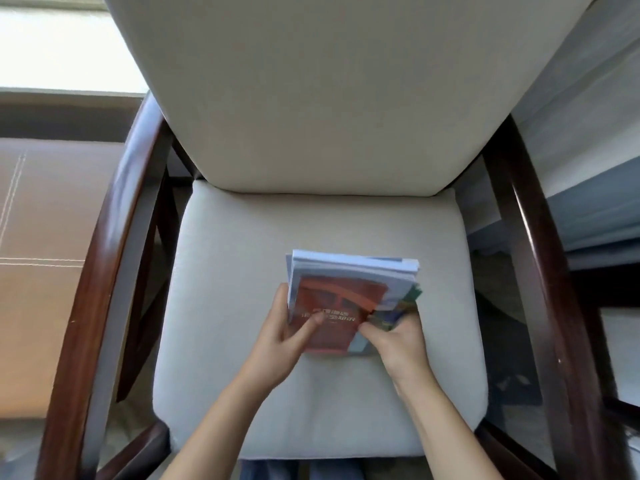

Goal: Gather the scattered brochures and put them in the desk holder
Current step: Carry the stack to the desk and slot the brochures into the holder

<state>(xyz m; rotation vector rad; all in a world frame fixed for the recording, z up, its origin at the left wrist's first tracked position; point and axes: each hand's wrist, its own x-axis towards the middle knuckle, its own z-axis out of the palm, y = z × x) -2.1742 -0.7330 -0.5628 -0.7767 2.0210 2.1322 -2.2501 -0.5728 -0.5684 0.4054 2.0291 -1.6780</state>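
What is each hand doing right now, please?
Left hand: closed on the brochure stack, thumb on the red cover.
Right hand: closed on the same stack's right edge.

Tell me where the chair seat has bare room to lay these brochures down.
Bare cushion lies left of the brochure stack, behind it up to the backrest, and right toward the armrest. The middle front is crowded by the left hand and right hand.

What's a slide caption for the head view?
Both hands, left and right, square a brochure stack over a cream armchair seat.
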